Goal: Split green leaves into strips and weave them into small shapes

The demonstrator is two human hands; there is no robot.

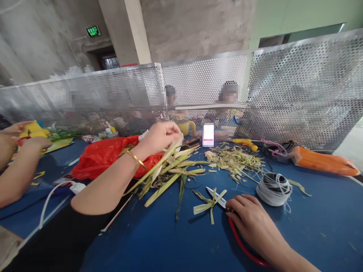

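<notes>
My left hand [160, 138] is closed round a bundle of long pale green leaf strips [167, 170] and holds them up above the blue table [170, 241]. A gold bangle sits on that wrist. My right hand [249, 219] lies on the table with its fingers curled over red-handled scissors [219, 198], whose blades point up and left. A small knotted piece of leaf strip [208, 206] lies just left of the blades. A spool of white thread [273, 189] stands to the right of my right hand.
A red plastic bag [102, 156] lies behind my left arm. Leaf trimmings [236, 158] are heaped at the middle back. An orange packet [323, 160] lies far right. Another person's arms [17, 162] work at the left. A perforated metal screen [283, 94] closes the back.
</notes>
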